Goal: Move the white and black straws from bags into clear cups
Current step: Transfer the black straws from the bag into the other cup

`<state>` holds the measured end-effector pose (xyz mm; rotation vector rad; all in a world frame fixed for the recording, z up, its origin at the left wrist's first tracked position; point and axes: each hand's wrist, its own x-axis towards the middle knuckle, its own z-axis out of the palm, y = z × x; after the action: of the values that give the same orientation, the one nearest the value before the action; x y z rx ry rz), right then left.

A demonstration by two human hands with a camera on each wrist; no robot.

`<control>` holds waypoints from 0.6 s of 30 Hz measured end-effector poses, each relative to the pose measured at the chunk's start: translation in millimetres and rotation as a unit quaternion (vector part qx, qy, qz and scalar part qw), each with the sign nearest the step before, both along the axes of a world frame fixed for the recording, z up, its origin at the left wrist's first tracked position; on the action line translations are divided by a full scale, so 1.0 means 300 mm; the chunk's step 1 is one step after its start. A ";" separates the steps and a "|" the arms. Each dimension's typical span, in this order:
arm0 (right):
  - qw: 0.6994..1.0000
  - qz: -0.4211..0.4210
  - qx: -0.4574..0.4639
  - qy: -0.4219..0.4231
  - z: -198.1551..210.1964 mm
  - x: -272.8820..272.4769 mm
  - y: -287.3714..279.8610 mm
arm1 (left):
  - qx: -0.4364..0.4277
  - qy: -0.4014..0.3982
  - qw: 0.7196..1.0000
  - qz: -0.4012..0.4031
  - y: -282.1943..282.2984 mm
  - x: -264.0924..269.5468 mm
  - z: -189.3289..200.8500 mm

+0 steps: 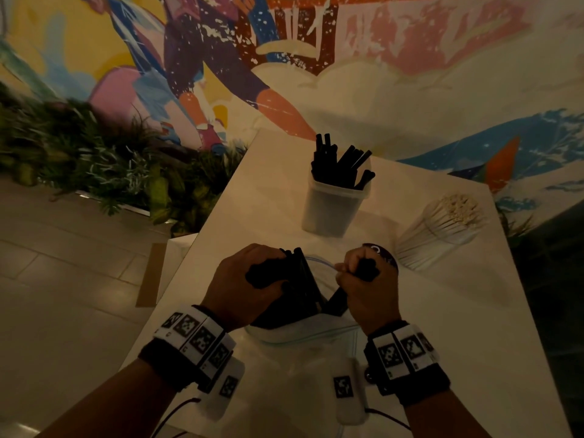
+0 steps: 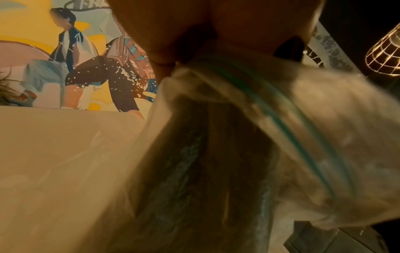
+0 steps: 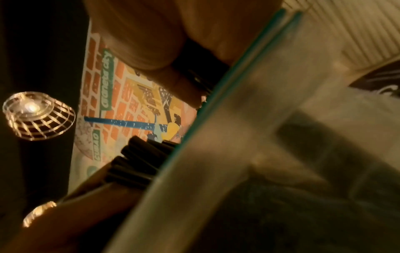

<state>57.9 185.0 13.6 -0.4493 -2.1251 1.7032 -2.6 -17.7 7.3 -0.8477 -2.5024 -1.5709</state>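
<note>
Gripping black straw bundle [image 1: 297, 279] at zip bag [image 1: 303, 333] mouth: left hand [image 1: 249, 286]. Right hand [image 1: 366, 286] fisted on few straws plus bag rim. Bag contents blurred in wrist views.

White table [image 1: 268, 197] with cup of black straws [image 1: 331, 203], tipped cup of white straws [image 1: 439, 232], zip bag [image 1: 303, 336].

Left hand [image 2: 194, 25] pinching clear bag [image 2: 281, 119], dark straws [image 2: 205, 162] inside.
</note>
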 end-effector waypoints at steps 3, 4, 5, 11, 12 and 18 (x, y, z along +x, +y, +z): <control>1.000 0.016 0.019 -0.015 -0.009 0.008 -0.021 | 0.008 -0.001 1.000 0.000 0.002 0.001 -0.004; 0.999 0.020 0.038 -0.020 -0.017 0.007 -0.025 | 0.005 0.000 1.000 0.001 0.002 0.002 -0.002; 0.998 0.021 0.053 -0.025 -0.029 0.003 -0.025 | 0.004 0.001 1.000 0.002 0.001 0.002 -0.002; 0.996 0.039 0.067 -0.039 -0.020 0.006 -0.023 | 0.011 0.003 1.000 0.000 -0.007 0.007 -0.002; 0.997 0.049 0.053 -0.038 0.001 0.010 -0.027 | 0.010 0.004 1.000 -0.001 -0.009 0.008 -0.004; 0.983 0.132 -0.101 0.073 0.254 0.025 -0.038 | 0.014 -0.009 1.000 0.001 -0.018 0.007 -0.022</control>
<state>65.3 173.8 89.9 -0.0925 -1.9856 2.0422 -0.5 -23.2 0.6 -0.8309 -2.4854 -1.6156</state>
